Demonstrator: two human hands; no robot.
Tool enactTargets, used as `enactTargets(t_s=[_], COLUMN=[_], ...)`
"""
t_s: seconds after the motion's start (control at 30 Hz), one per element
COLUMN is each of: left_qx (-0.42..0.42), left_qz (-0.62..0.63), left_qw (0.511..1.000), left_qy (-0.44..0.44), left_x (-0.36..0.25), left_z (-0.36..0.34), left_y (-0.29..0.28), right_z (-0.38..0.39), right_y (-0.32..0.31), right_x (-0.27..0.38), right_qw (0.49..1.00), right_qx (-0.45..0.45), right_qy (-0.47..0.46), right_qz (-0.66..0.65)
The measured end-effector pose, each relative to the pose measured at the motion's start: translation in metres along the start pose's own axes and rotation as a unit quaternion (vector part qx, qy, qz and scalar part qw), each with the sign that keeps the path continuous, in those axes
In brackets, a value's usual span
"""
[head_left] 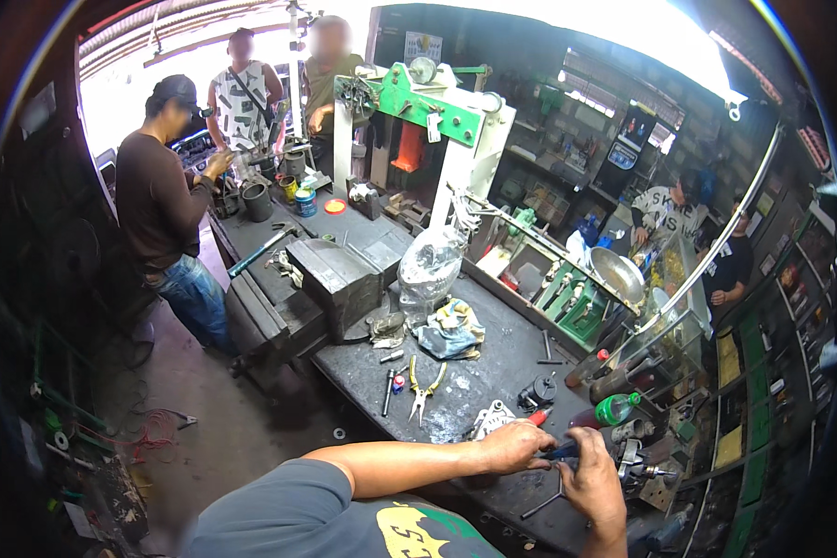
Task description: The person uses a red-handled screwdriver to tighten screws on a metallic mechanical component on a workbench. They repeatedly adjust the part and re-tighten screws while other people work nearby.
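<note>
Head view, workshop bench (511, 358), items as found.

Hands: left hand (511, 448), fingers bent and grasping one end of a small dark-blue piece (560, 451); right hand (593, 476), thumb and fingers curled around the other end. The piece lies between the two hands, above the near edge of the bench, mostly covered by the fingers; its exact kind cannot be told.

Near the hands: one silver slotted metal housing (495, 418), just beyond the left hand; one black cylindrical part (537, 392), behind it; one bottle with green cap (614, 409), on its side, dark liquid within, just beyond the right hand; one metal rod (541, 505), lying below the hands.

Bench, middle: one pair of yellow-handled pliers (415, 375), handles spread; one dark bar-shaped tool (388, 392), left of the pliers; one crumpled cloth (450, 337), stained; one clear plastic bag (431, 265), bunched, behind the cloth; one T-shaped rod (547, 349), near the far edge.

Bench, left: one large bench vise (337, 284); one hammer with teal handle (259, 251), lying behind it; one blue can (305, 203) beside a yellow can (289, 190); one red round lid (334, 206), flat.

Beyond: one green-and-white press frame (470, 121); one co-worker in a brown long-sleeved top (153, 186), standing at the left.
</note>
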State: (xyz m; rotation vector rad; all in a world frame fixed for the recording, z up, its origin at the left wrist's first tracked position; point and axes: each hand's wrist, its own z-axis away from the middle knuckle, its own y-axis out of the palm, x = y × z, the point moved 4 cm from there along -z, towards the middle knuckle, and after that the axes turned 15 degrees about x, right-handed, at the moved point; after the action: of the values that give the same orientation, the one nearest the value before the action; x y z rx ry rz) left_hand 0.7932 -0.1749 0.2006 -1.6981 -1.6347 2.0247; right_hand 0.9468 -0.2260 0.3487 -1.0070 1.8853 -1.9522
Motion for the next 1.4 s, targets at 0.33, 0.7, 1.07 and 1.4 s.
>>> enactTargets(t_s=[0.33, 0.7, 1.07, 1.4], left_qx=[0.01, 0.009, 0.012, 0.036], left_qz=[0.031, 0.044, 0.049, 0.052], left_qw=[0.999, 0.999, 0.997, 0.996], left_qy=[0.018, 0.028, 0.065, 0.057], left_x=[-0.004, -0.017, -0.012, -0.034], left_z=[-0.011, -0.01, -0.018, -0.007], left_y=[0.008, -0.005, 0.001, -0.004], right_z=[-0.015, -0.007, -0.006, 0.003], right_y=[-0.026, -0.024, -0.021, -0.016], right_x=[0.014, 0.02, 0.005, 0.003], right_qw=[0.993, 0.996, 0.996, 0.994], right_qx=[0.086, 0.064, 0.071, 0.085], right_qy=[0.027, -0.025, 0.02, -0.002], right_qz=[0.079, 0.057, 0.047, 0.062])
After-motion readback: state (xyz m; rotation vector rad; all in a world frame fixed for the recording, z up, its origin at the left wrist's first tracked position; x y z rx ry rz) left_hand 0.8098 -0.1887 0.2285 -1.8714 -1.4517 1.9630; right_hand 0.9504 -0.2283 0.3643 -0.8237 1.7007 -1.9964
